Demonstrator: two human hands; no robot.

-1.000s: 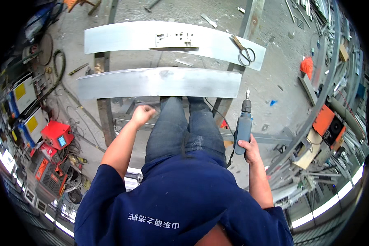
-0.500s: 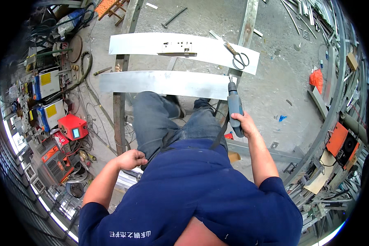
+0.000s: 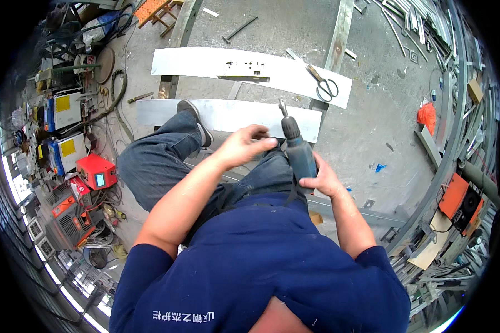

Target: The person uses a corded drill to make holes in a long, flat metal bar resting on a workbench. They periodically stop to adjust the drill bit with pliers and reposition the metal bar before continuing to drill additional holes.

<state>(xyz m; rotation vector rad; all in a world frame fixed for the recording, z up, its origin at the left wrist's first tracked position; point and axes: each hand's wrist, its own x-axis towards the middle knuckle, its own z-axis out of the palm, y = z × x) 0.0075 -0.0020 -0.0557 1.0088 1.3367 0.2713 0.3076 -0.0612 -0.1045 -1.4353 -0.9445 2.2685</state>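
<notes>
Perhaps the fingers of my left hand [image 3: 243,147], empty and loosely curled just left of the drill [image 3: 300,156], could snag if a stray squeeze spun its chuck [image 3: 290,128]; my right hand [image 3: 324,177] grips it, thumb pressed alongside, other fingers mostly hidden; both forearms [image 3: 197,180] slant inward; a strip [image 3: 233,115] shows behind the drill's bit [image 3: 283,107].

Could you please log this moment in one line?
left hand: open, near drill | right hand: holding drill | scissors: on far panel | near panel: apart from far panel
</notes>
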